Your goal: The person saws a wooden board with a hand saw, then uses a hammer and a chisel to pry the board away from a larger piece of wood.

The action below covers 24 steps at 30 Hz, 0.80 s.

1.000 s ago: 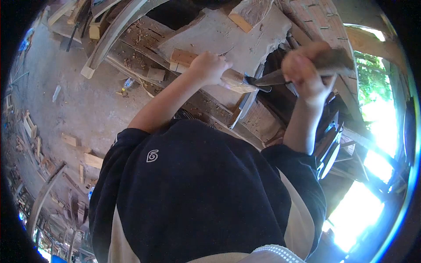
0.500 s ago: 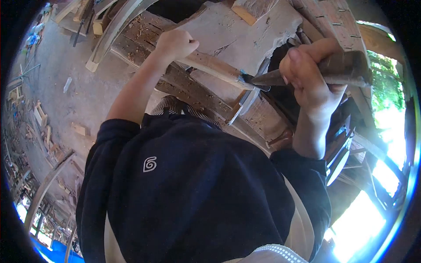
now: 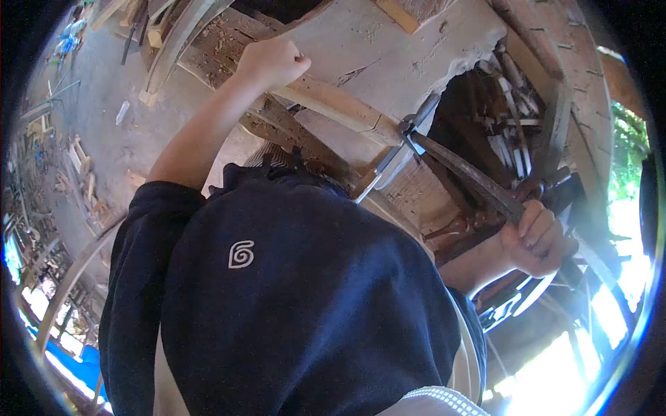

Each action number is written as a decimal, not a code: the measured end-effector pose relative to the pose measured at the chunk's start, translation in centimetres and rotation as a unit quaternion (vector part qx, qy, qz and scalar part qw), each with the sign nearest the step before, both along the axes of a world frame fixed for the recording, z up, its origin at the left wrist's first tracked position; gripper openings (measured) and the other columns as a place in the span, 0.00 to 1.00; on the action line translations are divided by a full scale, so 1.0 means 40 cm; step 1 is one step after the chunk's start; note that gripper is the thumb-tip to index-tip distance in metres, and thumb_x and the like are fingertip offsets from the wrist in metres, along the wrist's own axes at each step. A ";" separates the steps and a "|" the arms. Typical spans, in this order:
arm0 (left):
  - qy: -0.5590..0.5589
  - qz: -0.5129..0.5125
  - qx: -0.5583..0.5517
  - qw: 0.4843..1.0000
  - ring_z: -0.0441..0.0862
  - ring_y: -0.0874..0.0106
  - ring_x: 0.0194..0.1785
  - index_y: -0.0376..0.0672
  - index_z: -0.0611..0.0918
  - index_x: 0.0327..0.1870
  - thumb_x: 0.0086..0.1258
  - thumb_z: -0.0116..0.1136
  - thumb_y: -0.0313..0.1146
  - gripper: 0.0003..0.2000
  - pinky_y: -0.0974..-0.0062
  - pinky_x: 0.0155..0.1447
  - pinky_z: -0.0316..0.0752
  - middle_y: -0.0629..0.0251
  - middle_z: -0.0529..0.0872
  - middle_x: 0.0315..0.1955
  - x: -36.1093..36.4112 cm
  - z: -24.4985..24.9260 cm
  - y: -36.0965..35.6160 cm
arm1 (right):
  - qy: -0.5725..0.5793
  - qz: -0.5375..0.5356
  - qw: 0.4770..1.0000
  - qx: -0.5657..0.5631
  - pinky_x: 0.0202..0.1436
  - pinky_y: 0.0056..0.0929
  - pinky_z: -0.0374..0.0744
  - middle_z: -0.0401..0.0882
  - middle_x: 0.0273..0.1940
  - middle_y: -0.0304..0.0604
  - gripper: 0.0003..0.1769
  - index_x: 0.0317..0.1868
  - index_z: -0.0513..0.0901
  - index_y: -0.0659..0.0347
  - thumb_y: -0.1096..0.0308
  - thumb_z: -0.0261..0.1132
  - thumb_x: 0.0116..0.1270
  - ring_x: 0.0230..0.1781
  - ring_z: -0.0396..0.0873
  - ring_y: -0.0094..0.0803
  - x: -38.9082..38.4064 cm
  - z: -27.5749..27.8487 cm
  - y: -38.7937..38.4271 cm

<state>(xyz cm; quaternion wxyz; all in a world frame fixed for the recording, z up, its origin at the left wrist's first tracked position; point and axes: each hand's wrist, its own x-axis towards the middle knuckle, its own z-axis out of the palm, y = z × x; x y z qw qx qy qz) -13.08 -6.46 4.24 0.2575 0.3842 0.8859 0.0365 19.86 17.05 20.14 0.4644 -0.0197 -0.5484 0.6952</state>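
My left hand (image 3: 272,64) is closed over the upper end of a squared length of wood (image 3: 343,109), which slopes down to the right across the bench. In my right hand (image 3: 538,241), fingers wrapped round the end of its wooden handle, is a hammer (image 3: 468,170). Its dark metal head (image 3: 408,127) is right at the lower end of the wood. Under that end runs a narrow, pale metal-looking strip (image 3: 395,163), slanting from upper right to lower left.
A large pale slab (image 3: 388,48) with a ragged edge lies beyond the wood. Worn timber (image 3: 281,128) with shavings runs beneath. Wood scraps (image 3: 510,125) fill a dark gap at right. A curved timber (image 3: 182,41) stands at upper left, above a floor (image 3: 132,139) with offcuts.
My right hand has moved down and right, swinging the hammer so its handle now slopes away from the wood's end. My left hand stays on the wood.
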 end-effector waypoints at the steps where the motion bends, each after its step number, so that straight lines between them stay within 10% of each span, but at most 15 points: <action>1: 0.004 0.010 0.004 1.000 0.85 0.53 0.35 0.44 0.86 0.27 0.65 0.50 0.49 0.19 0.56 0.42 0.79 0.53 0.86 0.26 0.000 -0.007 -0.002 | -0.001 -0.008 1.000 -0.008 0.19 0.20 0.61 0.56 0.13 0.27 0.15 0.18 0.59 0.46 0.72 0.53 0.59 0.11 0.55 0.18 0.020 -0.015 0.003; 12: 0.006 0.024 0.014 1.000 0.85 0.56 0.41 0.47 0.87 0.37 0.66 0.49 0.49 0.18 0.60 0.47 0.79 0.57 0.88 0.32 0.014 0.008 -0.001 | 0.159 -0.082 0.975 -0.131 0.18 0.16 0.63 0.61 0.10 0.24 0.10 0.21 0.74 0.48 0.68 0.57 0.60 0.09 0.58 0.15 0.148 -0.131 -0.005; 18: 0.090 -0.074 0.249 0.961 0.81 0.62 0.53 0.45 0.85 0.46 0.74 0.49 0.49 0.19 0.64 0.58 0.73 0.61 0.87 0.45 0.045 0.019 0.000 | 0.254 -0.015 0.952 -0.169 0.17 0.14 0.65 0.62 0.10 0.22 0.12 0.18 0.70 0.48 0.71 0.59 0.58 0.09 0.60 0.13 0.189 -0.103 -0.030; 22: -0.314 -0.025 0.352 0.881 0.79 0.67 0.43 0.42 0.83 0.43 0.77 0.46 0.48 0.19 0.66 0.51 0.71 0.61 0.84 0.35 0.216 0.151 0.003 | 0.322 0.066 0.924 -0.194 0.18 0.12 0.68 0.63 0.10 0.22 0.14 0.16 0.67 0.47 0.74 0.60 0.54 0.10 0.63 0.12 0.192 -0.074 -0.051; 24: -0.317 -0.082 0.411 0.851 0.77 0.67 0.39 0.41 0.82 0.40 0.77 0.48 0.46 0.17 0.67 0.48 0.70 0.61 0.82 0.32 0.277 0.206 -0.004 | 0.340 0.071 0.915 -0.206 0.18 0.12 0.68 0.63 0.10 0.22 0.14 0.16 0.67 0.47 0.74 0.60 0.54 0.09 0.63 0.12 0.188 -0.067 -0.067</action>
